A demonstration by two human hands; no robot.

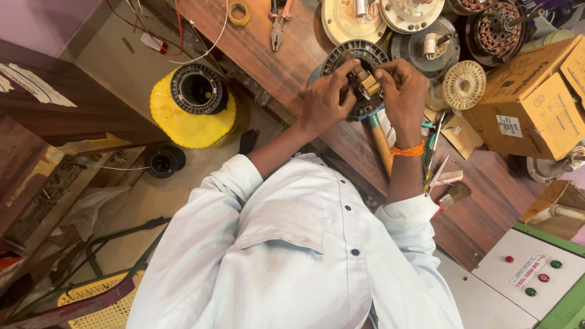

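Both hands meet over the ring-shaped black motor core (359, 61), which sits on the wooden desk (292, 55). The left hand (326, 100) has its grip clenched on the near-left rim of the core, thumb and fingers pinching it. The right hand (401, 91) has its grip grasping a small brass-coloured block (367, 82) held at the middle of the ring, just between the two hands and touching the core. An orange thread band (407, 150) circles the right wrist.

Just under the right grip a wooden-handled tool (381, 141) runs back toward the person. Beyond the grips lie several round motor covers (347, 21) and a copper-wound rotor (495, 30). To the right of the right grip stand a small cream spool (464, 84) and cardboard boxes (536, 100). Pliers (278, 24) lie beyond the left grip, and off the desk on that side a yellow drum (189, 116) carries another black ring.

The judgement on risk: the block is small and pinched only at the fingertips, so a slip could drop it into the ring's opening or among the crowded parts. Pressing unevenly could tilt the core on the desk, since only one hand steadies it. The thin windings nearby could be nicked by the tool.
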